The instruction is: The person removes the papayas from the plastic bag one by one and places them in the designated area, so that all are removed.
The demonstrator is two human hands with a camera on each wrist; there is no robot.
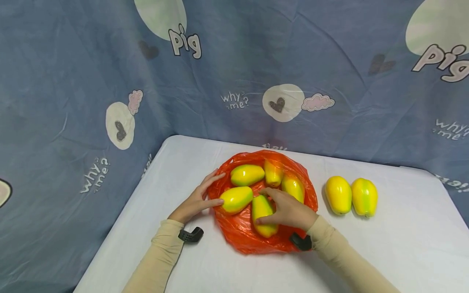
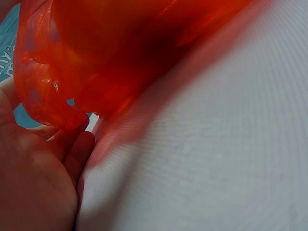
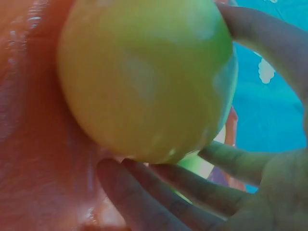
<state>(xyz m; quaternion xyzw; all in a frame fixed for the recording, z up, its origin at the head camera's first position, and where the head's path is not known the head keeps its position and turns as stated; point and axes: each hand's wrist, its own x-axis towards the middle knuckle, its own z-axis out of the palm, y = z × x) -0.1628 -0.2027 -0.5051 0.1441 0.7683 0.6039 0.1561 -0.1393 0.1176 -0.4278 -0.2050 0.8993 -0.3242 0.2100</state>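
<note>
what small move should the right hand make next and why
Probably close the right hand slightly more round the nearest yellow fruit: its thumb and fingers lie on different sides of it, while the left hand touches the red bag at its left side, perhaps steadying it.

Head view forward and down, wrist views close, red bag (image 1: 238, 240) shared
</note>
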